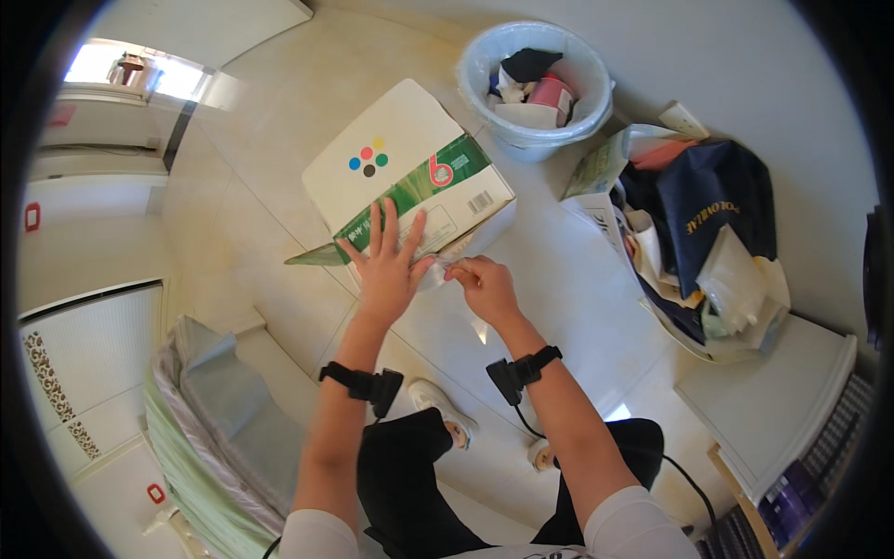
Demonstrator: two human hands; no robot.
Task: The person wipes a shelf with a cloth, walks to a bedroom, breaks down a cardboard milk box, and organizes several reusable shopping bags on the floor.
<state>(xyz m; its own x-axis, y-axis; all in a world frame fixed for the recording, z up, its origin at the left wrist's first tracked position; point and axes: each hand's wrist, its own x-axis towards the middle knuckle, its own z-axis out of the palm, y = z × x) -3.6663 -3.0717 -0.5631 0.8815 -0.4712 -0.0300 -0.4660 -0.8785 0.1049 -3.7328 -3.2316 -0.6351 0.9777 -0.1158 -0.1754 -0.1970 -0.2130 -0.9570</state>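
A white and green cardboard box (412, 162) with coloured dots and a barcode rests on the tiled floor before me. My left hand (388, 269) presses on its near face with the fingers spread apart. Just beyond the box's near edge, my right hand (485, 282) pinches what looks like a strip of clear adhesive tape (434, 272) between thumb and fingers. The strip runs from the box edge beside my left thumb to my right fingertips. A green flap (318, 256) sticks out at the box's left corner.
A lined waste bin (482, 112) with rubbish in it stands beyond the box. To the right, a paper bag (594, 209) holds a dark blue bag (719, 189) and plastic wrapping, near a white cabinet (761, 391). Bedding (230, 405) hangs at the left. Cables run from both wrist straps.
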